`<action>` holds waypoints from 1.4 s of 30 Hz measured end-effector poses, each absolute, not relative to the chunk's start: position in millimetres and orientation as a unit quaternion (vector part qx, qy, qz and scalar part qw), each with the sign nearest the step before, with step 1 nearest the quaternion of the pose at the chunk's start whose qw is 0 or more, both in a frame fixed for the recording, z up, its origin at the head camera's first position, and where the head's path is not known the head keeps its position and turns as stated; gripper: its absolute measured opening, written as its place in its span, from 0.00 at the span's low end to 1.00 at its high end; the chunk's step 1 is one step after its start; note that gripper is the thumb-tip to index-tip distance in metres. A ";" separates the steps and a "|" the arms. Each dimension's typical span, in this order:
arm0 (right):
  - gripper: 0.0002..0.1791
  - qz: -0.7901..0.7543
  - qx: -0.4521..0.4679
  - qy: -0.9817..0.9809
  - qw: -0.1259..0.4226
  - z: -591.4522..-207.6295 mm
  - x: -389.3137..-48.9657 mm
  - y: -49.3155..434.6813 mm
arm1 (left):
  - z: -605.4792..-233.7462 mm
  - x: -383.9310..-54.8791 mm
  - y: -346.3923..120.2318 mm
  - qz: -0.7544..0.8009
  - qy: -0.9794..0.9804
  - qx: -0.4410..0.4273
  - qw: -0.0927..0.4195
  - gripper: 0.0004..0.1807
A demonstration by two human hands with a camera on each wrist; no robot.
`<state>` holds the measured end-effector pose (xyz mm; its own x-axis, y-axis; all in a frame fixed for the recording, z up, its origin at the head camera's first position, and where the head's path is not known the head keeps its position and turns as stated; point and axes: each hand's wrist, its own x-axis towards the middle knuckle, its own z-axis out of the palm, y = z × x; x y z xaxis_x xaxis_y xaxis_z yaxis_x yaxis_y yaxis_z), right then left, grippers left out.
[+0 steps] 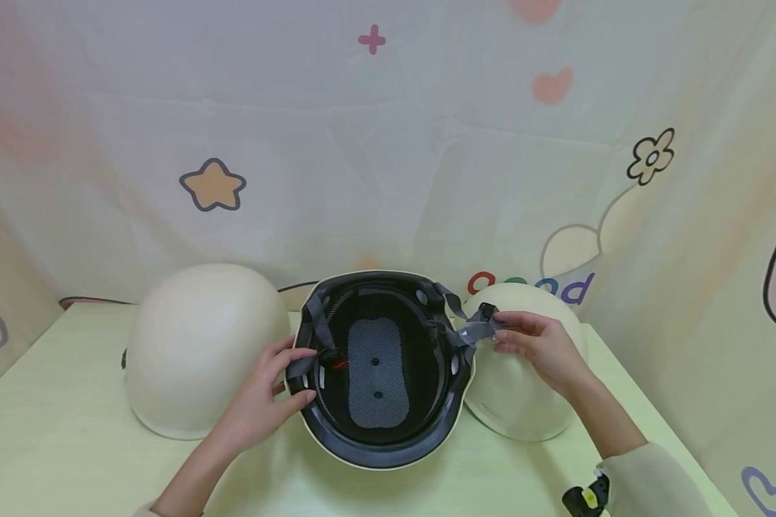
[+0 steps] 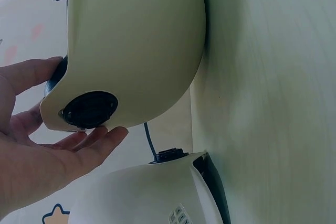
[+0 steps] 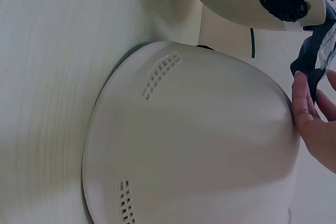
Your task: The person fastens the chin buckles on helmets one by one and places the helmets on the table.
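Note:
A cream helmet (image 1: 380, 446) lies upside down in the middle of the table, its black padded inside facing up. My left hand (image 1: 259, 406) grips its left rim, thumb on the edge and fingers around the outer shell (image 2: 142, 40), near a round black side knob (image 2: 90, 109). At the helmet's right side, my right hand (image 1: 543, 348) pinches the end of a dark chin strap (image 1: 475, 330) and holds it outward. Clear plastic wraps part of that strap. Another strap (image 1: 320, 323) lies along the inside left, with a small red piece (image 1: 340, 365) near it.
A second cream helmet (image 1: 203, 352) stands dome up on the left. A third helmet (image 1: 524, 402), also dome up, sits behind and under my right hand. The pale table (image 1: 58, 431) meets a printed curtain (image 1: 336, 179) at the back. A dark cable (image 1: 297, 286) runs along it.

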<state>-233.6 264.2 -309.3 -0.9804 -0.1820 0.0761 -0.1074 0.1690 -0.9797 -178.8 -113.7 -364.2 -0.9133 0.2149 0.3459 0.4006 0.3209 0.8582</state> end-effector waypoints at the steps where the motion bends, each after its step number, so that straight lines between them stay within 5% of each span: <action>1: 0.23 -0.636 -0.096 0.765 0.030 -309.2 -233.5 263.9 | -364.5 -178.6 -113.8 -0.552 -0.808 -0.191 0.085 0.22; 34: 0.23 -0.637 -0.098 0.764 0.025 -309.2 -234.2 270.8 | -366.5 -179.8 -116.2 -0.550 -0.809 -0.194 0.076 0.23; 42: 0.21 -0.542 -0.148 0.826 -0.043 -298.0 -228.5 263.4 | -365.5 -180.4 -116.3 -0.547 -0.810 -0.197 0.078 0.22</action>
